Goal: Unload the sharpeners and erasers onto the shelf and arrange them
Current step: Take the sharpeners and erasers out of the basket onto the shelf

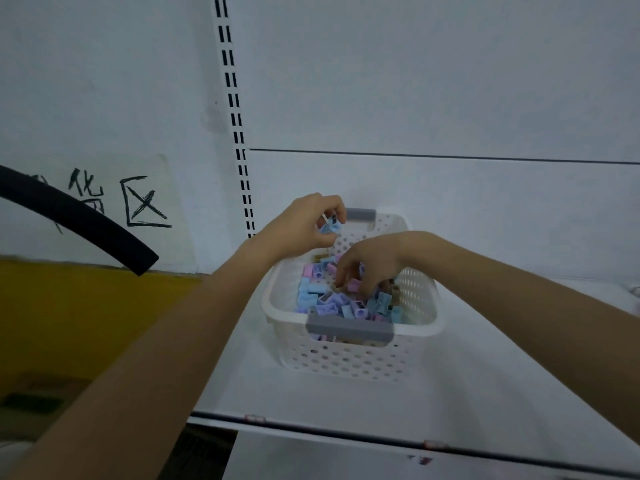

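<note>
Judging from how things lie, the unloading has barely begun. The white basket (346, 362) sits on the shelf (485, 375), loaded with a heap of blue, purple and pink sharpeners (332, 301); whether erasers lie among them I cannot tell. Of the two hands, the left hand (308, 223) is raised over the basket's far left corner, pinching a small clutch of blue pieces (330, 227). The right hand (370, 261) reaches down into the heap, fingers curled among the pieces; whether it grips any is hidden. Nothing shows laid out on the shelf, so nearly all the unloading and all the arranging remain.
</note>
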A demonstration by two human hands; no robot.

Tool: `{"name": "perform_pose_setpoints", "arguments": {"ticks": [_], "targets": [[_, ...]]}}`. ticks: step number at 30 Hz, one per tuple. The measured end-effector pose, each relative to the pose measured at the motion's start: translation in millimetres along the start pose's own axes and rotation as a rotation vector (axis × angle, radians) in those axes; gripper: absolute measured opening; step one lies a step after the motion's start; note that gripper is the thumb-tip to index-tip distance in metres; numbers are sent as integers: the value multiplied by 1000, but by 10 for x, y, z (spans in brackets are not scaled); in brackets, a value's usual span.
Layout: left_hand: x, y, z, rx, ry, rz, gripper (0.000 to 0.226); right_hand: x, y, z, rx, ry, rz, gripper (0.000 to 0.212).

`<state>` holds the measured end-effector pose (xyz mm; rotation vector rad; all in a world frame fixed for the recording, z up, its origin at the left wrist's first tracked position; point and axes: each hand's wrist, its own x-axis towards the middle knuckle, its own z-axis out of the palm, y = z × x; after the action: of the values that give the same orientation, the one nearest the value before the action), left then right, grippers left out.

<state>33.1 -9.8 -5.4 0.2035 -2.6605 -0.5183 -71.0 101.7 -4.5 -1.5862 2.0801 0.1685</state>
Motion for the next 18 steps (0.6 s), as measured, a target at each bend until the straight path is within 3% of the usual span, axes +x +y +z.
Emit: {"name": "perform_pose_setpoints", "arguments": {"ticks": [4,8,18], "targets": [[-4,0,6,17,-9,7,18,0,-15,52,2,126,-80,24],[-16,7,2,21,-14,14,18,-2,-37,43,46,227,-119,27],[-15,5,6,27,-27,15,19,56,0,67,-135,32,5,51]]}}
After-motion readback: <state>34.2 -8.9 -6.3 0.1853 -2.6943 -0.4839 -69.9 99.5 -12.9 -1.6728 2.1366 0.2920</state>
